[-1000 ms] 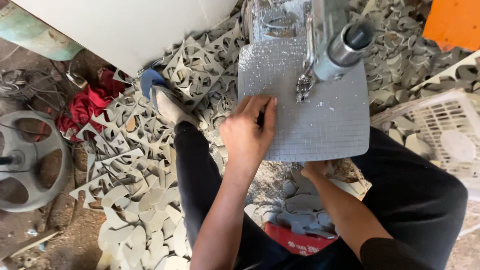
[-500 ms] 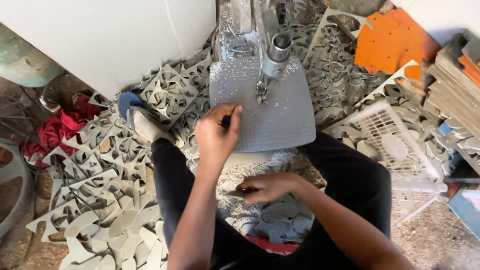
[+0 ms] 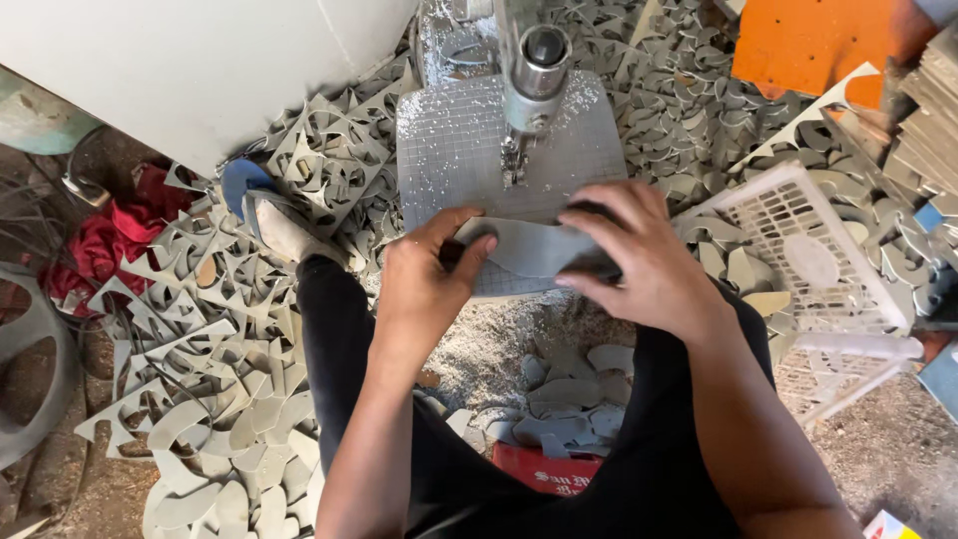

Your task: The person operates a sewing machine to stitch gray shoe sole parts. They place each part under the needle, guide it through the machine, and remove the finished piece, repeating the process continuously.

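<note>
Risen from the lap, right hand (image 3: 639, 262) joins left hand (image 3: 424, 284), both pinching grey sole piece (image 3: 534, 250) at the table's (image 3: 449, 150) near edge.

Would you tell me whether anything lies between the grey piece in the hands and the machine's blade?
Nothing visible does: the grey piece, held by left hand and right hand, faces bare gridded plate before the blade.

I am sitting facing a machine table (image 3: 449, 150), my hands holding a flat sole piece (image 3: 534, 250) at its near edge, offcuts (image 3: 200, 329) lying left, a plastic basket (image 3: 798, 250) right.
</note>
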